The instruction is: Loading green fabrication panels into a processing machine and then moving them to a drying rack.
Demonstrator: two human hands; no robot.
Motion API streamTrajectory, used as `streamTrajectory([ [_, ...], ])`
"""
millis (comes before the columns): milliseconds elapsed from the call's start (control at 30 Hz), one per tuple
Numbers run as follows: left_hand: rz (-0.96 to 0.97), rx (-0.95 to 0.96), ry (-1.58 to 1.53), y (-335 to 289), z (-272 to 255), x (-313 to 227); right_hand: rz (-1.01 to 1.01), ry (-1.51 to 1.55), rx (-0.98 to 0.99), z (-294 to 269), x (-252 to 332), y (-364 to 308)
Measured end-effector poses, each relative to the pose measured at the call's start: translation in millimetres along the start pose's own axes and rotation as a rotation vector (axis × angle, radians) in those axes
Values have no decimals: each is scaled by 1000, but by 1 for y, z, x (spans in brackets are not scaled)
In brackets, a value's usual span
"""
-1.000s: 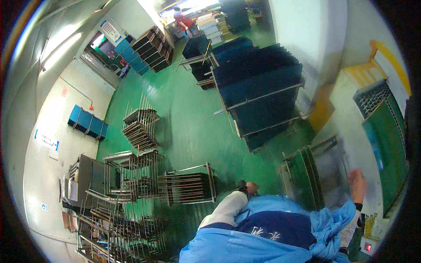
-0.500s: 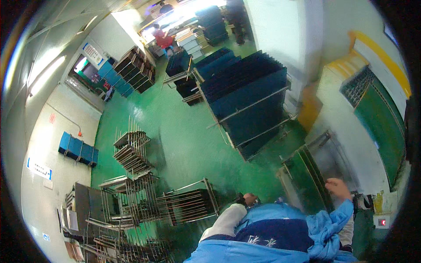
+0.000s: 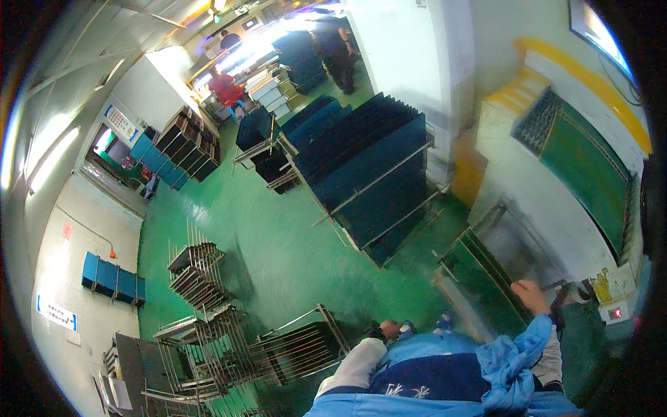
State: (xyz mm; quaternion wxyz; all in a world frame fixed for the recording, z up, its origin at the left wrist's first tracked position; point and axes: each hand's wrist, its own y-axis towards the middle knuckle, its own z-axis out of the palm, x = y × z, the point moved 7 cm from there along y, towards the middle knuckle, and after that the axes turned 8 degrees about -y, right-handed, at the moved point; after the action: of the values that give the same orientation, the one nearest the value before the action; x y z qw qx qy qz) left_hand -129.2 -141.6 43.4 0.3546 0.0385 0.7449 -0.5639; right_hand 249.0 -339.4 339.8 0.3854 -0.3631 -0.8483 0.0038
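My right hand (image 3: 531,297) is at the near upper edge of a rack of upright green panels (image 3: 479,278) standing on the floor to my right. Its fingers are bent and pressed together, and whether they grip a panel edge is not clear. My left hand (image 3: 390,329) hangs low in front of my body, below a white sleeve with a dark cuff. Its fingers are small and blurred, so what they hold, if anything, does not show. A light blue garment (image 3: 511,368) is knotted at my right side.
Large dark blue panels (image 3: 375,177) stand in a metal-framed rack ahead. Wire racks (image 3: 208,347) crowd the left, beside another low rack (image 3: 299,347). On the right is a white machine (image 3: 500,146) with a green panel on it. People (image 3: 226,89) are at the far end.
My view has turned to the right, so the racks and walls appear shifted left and slightly lower. My right hand stays by the green panels. My shoes now show more clearly.
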Motion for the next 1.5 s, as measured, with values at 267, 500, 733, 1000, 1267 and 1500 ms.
streamTrajectory([
  [267, 583, 463, 514, 79, 10, 77, -85, -172, -254, 6, -18, 14],
  [500, -66, 96, -59, 46, -3, 62, 23, -228, -258, 8, -53, 6],
  [733, 432, 119, 319, 20, -12, 40, 109, -205, -150, 21, -71, 29],
  [1000, -43, 35, 48, 14, -15, 48, 179, -489, -143, 14, -69, 26],
  [1267, -58, 36, 8, 17, -14, 52, 212, -351, -198, 8, -44, 14],
  [1500, -50, 5, 84, -12, -17, 20, 447, -455, -55, 18, -83, 19],
])
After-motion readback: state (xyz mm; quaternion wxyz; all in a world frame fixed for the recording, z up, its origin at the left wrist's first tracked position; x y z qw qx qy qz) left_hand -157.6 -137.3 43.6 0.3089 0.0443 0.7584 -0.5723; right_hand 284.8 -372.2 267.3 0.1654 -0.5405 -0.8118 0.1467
